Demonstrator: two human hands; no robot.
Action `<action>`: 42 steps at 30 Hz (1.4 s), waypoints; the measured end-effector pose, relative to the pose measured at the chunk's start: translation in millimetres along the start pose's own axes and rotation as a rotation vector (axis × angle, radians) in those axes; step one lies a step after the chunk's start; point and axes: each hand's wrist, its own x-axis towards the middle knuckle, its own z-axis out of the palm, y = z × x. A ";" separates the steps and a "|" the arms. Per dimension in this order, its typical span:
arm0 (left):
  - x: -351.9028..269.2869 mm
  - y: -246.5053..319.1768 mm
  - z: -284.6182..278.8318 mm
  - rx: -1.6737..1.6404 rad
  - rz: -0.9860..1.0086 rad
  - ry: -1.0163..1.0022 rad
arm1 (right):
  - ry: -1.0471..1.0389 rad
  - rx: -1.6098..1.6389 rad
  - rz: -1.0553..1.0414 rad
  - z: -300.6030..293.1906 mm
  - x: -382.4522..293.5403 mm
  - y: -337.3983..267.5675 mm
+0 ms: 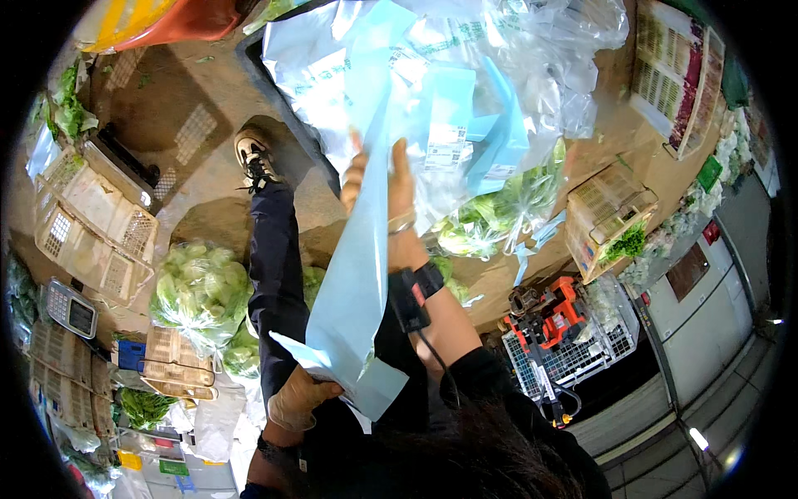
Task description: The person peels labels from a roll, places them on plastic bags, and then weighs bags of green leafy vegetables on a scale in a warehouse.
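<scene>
A long light-blue strip (349, 274), apparently label backing, runs from near my lap up across a pile of clear plastic bags (542, 37). Thin gloves cover my hands. At the strip's lower end, my left hand (298, 396) pinches a folded section between thumb and fingers. Higher up, my right hand (399, 193) has fingers along both edges of the strip, which narrows there and hides the palm. Other light-blue pieces bearing white printed labels (446, 146) lie on the bags. Bagged leafy greens (499, 218) sit just below the pile.
A large bag of lettuce (199, 290) stands left of my leg. Plastic crates (93, 224) and a keypad scale (72, 309) are further left. To the right are another crate (608, 218) and an orange machine (561, 315) by a wire basket (580, 362).
</scene>
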 end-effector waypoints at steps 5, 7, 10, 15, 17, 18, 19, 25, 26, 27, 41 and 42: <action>-28.9 -32.5 -33.9 0.015 -0.138 0.012 | 0.287 -0.827 -0.520 82.9 10.1 -50.4; -38.7 -29.2 -37.0 0.136 -0.177 0.028 | 0.192 -0.821 -0.627 105.4 16.8 -63.3; -57.5 -25.4 -69.2 0.426 -0.103 0.153 | 0.236 -0.875 -0.702 134.2 20.1 -67.6; -91.4 11.4 -133.8 0.793 -0.057 0.413 | 0.080 -0.770 -0.636 133.8 33.8 -55.9; -96.8 15.0 -150.7 0.773 -0.116 0.384 | 0.031 -0.719 -0.623 129.5 32.2 -43.6; -98.7 8.4 -163.5 0.802 -0.139 0.363 | -0.045 -0.693 -0.630 128.0 34.2 -34.2; -99.4 -0.2 -181.2 0.837 -0.163 0.336 | -0.045 -0.758 -0.666 127.4 33.8 -28.1; -75.4 -12.0 -171.3 0.593 -0.052 0.308 | 0.041 -0.996 -0.720 118.9 9.7 12.4; -73.6 -7.8 -161.8 0.498 0.025 0.277 | 0.025 -1.000 -0.725 120.1 5.2 16.9; -72.4 -10.5 -162.1 0.459 0.057 0.244 | 0.025 -0.998 -0.711 120.9 1.6 20.3; -52.9 -19.0 -116.0 0.498 0.322 0.491 | 0.067 -1.122 -0.686 119.8 -19.0 37.6; -53.7 -19.4 -117.1 0.577 0.332 0.496 | 0.063 -1.124 -0.688 119.4 -19.1 38.7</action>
